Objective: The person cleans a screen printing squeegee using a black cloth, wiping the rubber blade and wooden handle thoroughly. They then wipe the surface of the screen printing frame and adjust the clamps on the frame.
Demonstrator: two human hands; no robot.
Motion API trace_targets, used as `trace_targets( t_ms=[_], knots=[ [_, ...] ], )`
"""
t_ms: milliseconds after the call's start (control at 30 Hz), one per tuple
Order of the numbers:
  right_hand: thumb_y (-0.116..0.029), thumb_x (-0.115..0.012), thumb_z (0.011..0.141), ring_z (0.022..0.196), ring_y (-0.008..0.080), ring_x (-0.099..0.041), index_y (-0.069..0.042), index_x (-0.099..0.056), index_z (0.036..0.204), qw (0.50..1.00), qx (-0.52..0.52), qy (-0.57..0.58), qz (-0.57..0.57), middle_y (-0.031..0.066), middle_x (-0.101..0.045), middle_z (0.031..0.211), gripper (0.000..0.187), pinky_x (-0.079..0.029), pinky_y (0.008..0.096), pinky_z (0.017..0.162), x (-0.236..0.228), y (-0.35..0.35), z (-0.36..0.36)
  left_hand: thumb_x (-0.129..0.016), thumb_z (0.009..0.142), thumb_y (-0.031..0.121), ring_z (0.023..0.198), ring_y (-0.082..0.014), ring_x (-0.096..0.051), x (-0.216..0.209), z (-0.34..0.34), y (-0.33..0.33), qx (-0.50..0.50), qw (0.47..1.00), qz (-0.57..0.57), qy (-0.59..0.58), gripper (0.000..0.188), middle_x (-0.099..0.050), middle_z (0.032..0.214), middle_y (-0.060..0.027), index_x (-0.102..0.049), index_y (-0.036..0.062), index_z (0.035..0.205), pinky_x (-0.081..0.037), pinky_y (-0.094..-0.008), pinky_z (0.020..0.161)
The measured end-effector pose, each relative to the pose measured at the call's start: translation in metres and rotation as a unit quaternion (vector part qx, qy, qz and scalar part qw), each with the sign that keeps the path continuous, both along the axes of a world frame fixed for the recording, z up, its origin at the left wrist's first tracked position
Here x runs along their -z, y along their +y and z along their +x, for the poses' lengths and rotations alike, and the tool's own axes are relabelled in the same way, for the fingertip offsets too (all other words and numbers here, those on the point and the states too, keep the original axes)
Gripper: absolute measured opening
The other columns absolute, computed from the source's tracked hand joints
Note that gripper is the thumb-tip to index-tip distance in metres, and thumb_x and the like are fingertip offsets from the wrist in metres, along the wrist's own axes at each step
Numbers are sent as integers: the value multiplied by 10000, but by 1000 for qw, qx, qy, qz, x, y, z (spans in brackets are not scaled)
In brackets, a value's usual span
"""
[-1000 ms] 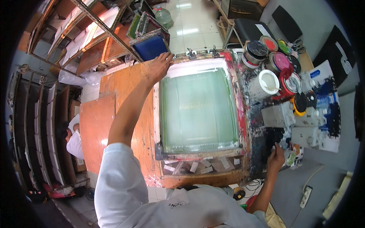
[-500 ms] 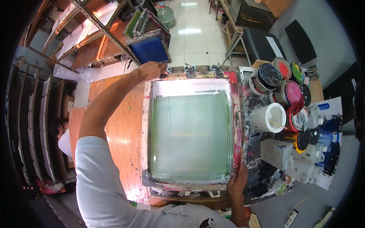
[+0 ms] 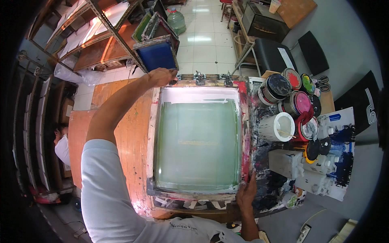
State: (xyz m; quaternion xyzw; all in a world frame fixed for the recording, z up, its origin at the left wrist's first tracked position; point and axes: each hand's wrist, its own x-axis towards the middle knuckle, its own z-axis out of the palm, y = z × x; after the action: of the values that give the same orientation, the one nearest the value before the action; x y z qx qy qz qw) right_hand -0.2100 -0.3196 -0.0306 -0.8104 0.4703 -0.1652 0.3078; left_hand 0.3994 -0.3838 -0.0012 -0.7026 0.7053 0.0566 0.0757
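Observation:
A wooden-framed printing screen (image 3: 197, 141) lies flat before me, its mesh pale green with a white band along the far end. Metal hinge clamps line its far edge, one clamp (image 3: 199, 78) at the middle and another clamp (image 3: 228, 79) to the right. My left hand (image 3: 162, 77) reaches across to the far left corner, its fingers closed round a dark knob of the clamp there, mostly hidden by the hand. At the near right corner my right hand (image 3: 246, 195) grips the frame's side, with its fingers partly out of sight.
A wooden table (image 3: 129, 141) extends to the left. Right of the screen stand a white tub (image 3: 277, 126) with a stick, several ink cans (image 3: 275, 90), grey jugs (image 3: 285, 163) and scissors (image 3: 322, 84). A blue screen (image 3: 157, 54) leans beyond the table. A person (image 3: 62, 146) is at far left.
The whole view has shifted slightly, so the screen and table appear a little farther left. Both hands keep their places at the screen's corners.

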Motion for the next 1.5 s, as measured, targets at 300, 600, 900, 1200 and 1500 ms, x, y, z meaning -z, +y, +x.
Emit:
trace_targets(
  t_ms=[300,600,900,1200,1500],
  knots=[
    [-62,-453,948,1308,468,-489,110,-272,1515,1000,22,-1,21,366,-417,1460,619,-369,462,1108,-20,2,12,-484,1013,274,574,-332,-665,76,12,-13,-342,911,-121,198,334,-720,798,-202,-617,-28,1065,-509,-450,520],
    [-24,-439,915,1380,463,-419,114,-253,1521,997,42,-50,38,367,-373,1495,649,-320,447,1148,-20,2,14,-478,915,171,748,-305,-677,53,9,23,-567,742,-264,241,555,-713,1041,-238,-383,-84,1399,-556,-416,743],
    [-9,-419,902,1263,433,-525,95,-224,1539,998,35,-42,-8,341,-480,1402,674,-365,435,1103,-11,5,8,-365,1050,209,1266,-322,-535,8,-92,39,-474,707,-253,460,521,-511,1438,-228,-346,-79,1483,-384,-385,1104],
    [-79,-455,952,1176,373,-582,71,-227,1550,996,46,-76,19,300,-544,1339,657,-424,419,1042,1,2,2,-605,915,6,1118,-364,-647,0,-258,84,-23,809,-167,562,222,-675,1206,-196,-674,25,1126,-534,-405,903],
    [39,-432,829,1279,408,-521,93,-252,1534,995,70,-36,67,353,-444,1442,730,-360,387,1101,-11,0,11,-584,897,62,1145,-323,-611,24,-72,-61,112,978,-176,-5,422,-636,1213,-159,-536,-6,1311,-536,-412,946]
  ],
)
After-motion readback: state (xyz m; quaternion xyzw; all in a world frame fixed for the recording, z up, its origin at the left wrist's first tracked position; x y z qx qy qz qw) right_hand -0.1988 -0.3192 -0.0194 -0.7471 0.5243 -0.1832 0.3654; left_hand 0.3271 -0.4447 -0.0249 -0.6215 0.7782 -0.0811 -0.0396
